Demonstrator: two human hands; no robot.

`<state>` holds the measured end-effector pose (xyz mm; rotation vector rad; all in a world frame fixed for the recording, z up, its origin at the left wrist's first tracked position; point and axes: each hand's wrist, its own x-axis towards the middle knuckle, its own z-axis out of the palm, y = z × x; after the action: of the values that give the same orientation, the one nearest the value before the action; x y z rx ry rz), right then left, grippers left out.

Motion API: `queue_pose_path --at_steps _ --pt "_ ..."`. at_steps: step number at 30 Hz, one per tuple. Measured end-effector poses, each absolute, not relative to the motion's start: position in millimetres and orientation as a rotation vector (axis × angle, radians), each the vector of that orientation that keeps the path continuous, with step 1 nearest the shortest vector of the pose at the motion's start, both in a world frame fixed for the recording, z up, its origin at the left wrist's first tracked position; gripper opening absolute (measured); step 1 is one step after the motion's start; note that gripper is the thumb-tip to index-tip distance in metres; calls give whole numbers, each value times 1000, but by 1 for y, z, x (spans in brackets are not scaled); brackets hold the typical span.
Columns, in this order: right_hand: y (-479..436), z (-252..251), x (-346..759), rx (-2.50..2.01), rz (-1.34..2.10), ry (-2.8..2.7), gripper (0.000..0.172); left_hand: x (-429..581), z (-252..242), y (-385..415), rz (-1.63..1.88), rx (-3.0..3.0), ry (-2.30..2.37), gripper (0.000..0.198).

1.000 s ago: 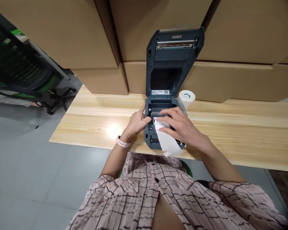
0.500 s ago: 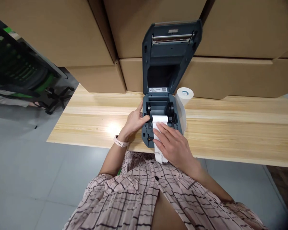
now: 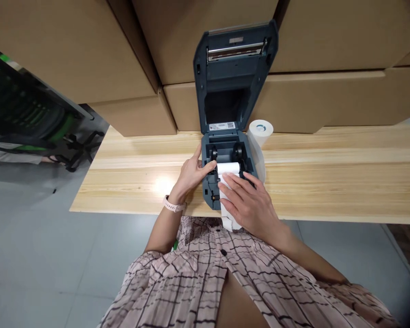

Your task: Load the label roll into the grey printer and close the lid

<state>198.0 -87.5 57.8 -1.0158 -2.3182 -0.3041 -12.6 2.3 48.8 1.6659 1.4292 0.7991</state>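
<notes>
right hand (image 3: 251,205) slid up a bit, fingers flat pressing the paper strip (image 3: 227,200); left hand (image 3: 191,173) fingers spread, steadying the printer (image 3: 225,150)

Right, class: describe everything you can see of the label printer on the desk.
The printer is a small dark grey plastic box at the near edge of the wooden desk, its lid swung up against the cardboard boxes. A metal bar runs across the raised lid; a white sticker sits inside. A white paper roll lies in the bay, its strip trailing forward. The left hand touches its left side; the right hand presses the strip.
</notes>
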Motion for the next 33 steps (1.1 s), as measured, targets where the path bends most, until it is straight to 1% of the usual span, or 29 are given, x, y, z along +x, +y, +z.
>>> queue_pose_path --at_steps 5,6,10,12,14,15,16,17,18,19,20,21,23,24,25,27,30,32,33 --pt "-94 54 198 -1031 -236 -2275 23 -13 47 1 828 1642 1406 87" --pt "-97 53 200 -975 -170 -2249 22 -13 46 1 828 1635 1409 88" --pt "-100 52 219 -602 280 -2031 15 -17 39 5 799 1689 1459 87" --pt "-85 58 234 -599 317 -1841 23 -17 38 4 902 1837 1577 87" --pt "-52 72 250 -729 223 -1636 29 -13 42 -3 1075 2085 1638 86" --pt "-30 80 256 -799 187 -1569 29 -9 45 -10 1120 2236 1593 84" --pt "-4 91 261 -843 223 -1523 32 -4 49 -19 1105 2391 1489 80" --pt "23 102 265 -857 331 -1505 42 1 53 -30 1014 2532 1339 76" --pt "52 113 266 -836 435 -1500 58 7 57 -43 869 2635 1181 71" --pt "80 125 265 -847 555 -1515 71 12 60 -55 709 2701 1047 68" --pt "107 136 262 -877 648 -1511 73 16 61 -68 568 2741 952 70" --pt "130 147 256 -867 739 -1515 68 18 62 -79 480 2757 897 73" --pt "163 163 243 -810 913 -1460 53 15 63 -97 423 2745 854 78" --pt "171 169 236 -785 994 -1434 50 11 64 -104 437 2722 842 78" --pt "173 173 230 -762 1050 -1411 51 6 66 -110 456 2687 824 76" --pt "159 175 223 -706 1070 -1387 58 -8 73 -118 494 2569 755 69" --pt "105 164 224 -596 935 -1391 65 -30 88 -127 577 2263 587 53" --pt "60 149 230 -565 840 -1477 64 -40 95 -130 690 2060 496 37" --pt "38 139 233 -559 775 -1568 59 -44 97 -131 793 1987 470 31"
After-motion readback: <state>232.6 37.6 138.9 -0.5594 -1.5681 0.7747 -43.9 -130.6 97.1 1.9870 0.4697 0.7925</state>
